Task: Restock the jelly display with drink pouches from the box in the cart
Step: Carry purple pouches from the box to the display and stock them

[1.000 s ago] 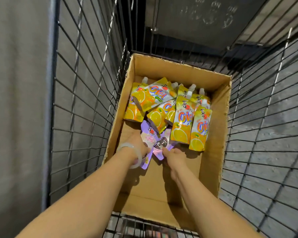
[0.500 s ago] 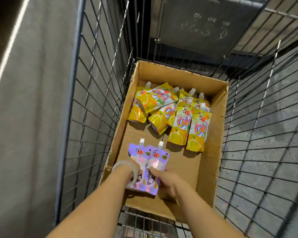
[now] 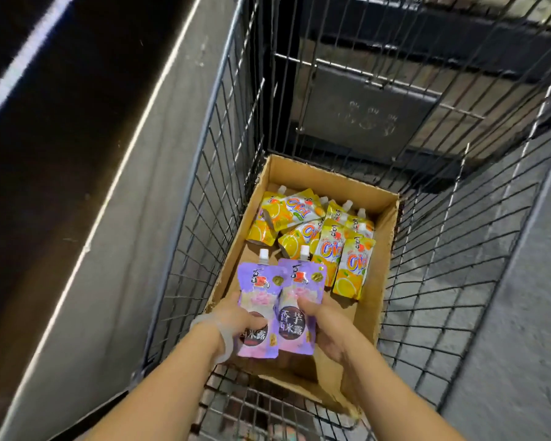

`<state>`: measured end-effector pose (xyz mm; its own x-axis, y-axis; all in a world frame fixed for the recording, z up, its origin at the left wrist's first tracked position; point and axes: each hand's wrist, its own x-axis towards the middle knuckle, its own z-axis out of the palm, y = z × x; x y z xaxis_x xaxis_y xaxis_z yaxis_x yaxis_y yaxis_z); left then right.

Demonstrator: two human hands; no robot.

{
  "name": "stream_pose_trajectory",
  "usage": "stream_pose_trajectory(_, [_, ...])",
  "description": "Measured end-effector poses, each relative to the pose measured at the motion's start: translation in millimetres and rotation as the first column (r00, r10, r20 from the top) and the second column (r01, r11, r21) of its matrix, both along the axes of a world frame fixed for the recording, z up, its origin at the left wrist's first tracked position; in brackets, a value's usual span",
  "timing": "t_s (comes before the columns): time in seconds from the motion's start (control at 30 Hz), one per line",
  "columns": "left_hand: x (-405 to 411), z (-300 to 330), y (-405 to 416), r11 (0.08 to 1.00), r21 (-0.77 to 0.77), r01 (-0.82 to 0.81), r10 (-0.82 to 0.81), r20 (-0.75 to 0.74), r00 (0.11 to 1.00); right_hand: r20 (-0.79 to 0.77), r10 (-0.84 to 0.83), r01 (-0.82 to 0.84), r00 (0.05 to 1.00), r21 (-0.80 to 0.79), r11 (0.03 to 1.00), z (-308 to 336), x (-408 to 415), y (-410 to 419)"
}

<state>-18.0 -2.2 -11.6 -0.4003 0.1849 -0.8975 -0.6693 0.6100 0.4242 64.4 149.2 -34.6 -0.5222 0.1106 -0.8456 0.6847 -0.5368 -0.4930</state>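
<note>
Purple pouches (image 3: 277, 308), two side by side, are lifted above the box's (image 3: 384, 249) near end; the left hand (image 3: 240, 318) and right hand (image 3: 326, 326) each pinch one, probably bound for the display.

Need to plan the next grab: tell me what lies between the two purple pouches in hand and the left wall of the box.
In the head view, only bare cardboard floor shows between the purple pouches and the box's left wall; the yellow pouches lie farther back.
</note>
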Motion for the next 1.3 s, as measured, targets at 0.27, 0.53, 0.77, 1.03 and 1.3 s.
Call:
stream_pose_trajectory(0.27, [46,110,4,0.933,0.236,-0.272,0.323,-0.212,0.922,-0.209,0.281,-0.246,0.937,0.179,0.953,98,14,17])
stream_pose_trajectory(0.53, [147,188,-33,0.746,0.360,-0.560,0.665,-0.370,0.648,-0.418,0.501,-0.449,0.758,0.223,0.865,185,52,-7])
stream_pose_trajectory(0.77, [277,241,-116,0.462,0.459,-0.759,0.875,-0.374,0.306,-0.503,0.684,-0.699,0.529,0.199,0.687,237,111,-109])
stream_pose_trajectory(1.03, [510,275,-224,0.070,0.491,-0.868,0.892,-0.420,-0.165,-0.540,0.834,-0.944,0.112,0.204,0.259,271,273,-279])
stream_pose_trajectory(1.3, [785,304,-282,-0.222,0.534,-0.816,0.713,-0.482,-0.509,-0.642,0.740,-0.978,-0.199,0.180,-0.107,299,526,-403])
